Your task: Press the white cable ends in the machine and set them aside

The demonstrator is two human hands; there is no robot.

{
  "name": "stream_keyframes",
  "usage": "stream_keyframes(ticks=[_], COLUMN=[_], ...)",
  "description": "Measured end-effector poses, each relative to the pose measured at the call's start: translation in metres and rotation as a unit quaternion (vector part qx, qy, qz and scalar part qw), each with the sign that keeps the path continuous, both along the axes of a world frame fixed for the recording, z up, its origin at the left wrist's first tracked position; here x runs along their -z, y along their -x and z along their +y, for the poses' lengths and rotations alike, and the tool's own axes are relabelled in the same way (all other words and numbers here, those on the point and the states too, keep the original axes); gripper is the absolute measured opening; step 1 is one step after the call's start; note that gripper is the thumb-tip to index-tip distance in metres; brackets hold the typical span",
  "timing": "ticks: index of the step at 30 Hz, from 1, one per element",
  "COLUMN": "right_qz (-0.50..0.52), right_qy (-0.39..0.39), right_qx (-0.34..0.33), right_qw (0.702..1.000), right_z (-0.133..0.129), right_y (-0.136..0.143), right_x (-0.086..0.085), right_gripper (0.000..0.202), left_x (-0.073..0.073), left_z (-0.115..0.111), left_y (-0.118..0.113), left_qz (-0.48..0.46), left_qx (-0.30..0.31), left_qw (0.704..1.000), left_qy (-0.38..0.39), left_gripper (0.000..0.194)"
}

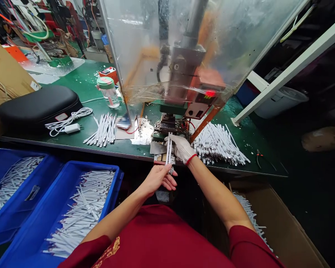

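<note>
My left hand [159, 178], bare, pinches the near ends of white strips [169, 152] that run away from me toward the press. Their far ends are at the fingers of my right hand [182, 148], which wears a white glove with a red cuff and is closed on them. Both hands are just in front of the press's dark metal tooling [167, 124]. A small flat metal plate [158, 148] lies left of the strips. White strips are piled right of the press [219, 143], and a smaller bundle [101, 129] lies on the left of the green table [128, 148].
A clear plastic guard [145, 33] hangs before the press. Blue bins [115, 178] of strips stand at lower left, a cardboard box [284, 223] at lower right. Pliers [259, 158], a jar [108, 93], a black case [39, 108] and a white charger [72, 128] are on the table.
</note>
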State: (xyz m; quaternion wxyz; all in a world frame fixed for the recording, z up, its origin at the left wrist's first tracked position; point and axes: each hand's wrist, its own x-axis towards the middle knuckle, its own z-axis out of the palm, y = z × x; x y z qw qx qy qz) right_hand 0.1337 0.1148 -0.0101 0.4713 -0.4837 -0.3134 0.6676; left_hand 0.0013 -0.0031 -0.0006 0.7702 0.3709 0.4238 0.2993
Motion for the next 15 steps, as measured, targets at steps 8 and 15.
stream_keyframes(ticks=[8,15], right_qz=[-0.034,-0.047], right_qy=[-0.005,-0.011], right_qx=[0.004,0.007], right_qw=[0.999,0.999], right_z=[0.0056,0.0040], right_y=[0.0025,0.0013], right_x=[-0.0051,-0.0064], right_gripper=[0.025,0.022], left_x=[0.0071,0.0101], left_z=[0.0017,0.0029], left_y=[-0.0053,-0.0065], left_qz=[-0.007,-0.009], left_qx=[-0.006,-0.012], left_qw=[1.000,1.000], left_qy=[-0.011,-0.014], left_gripper=[0.069,0.069])
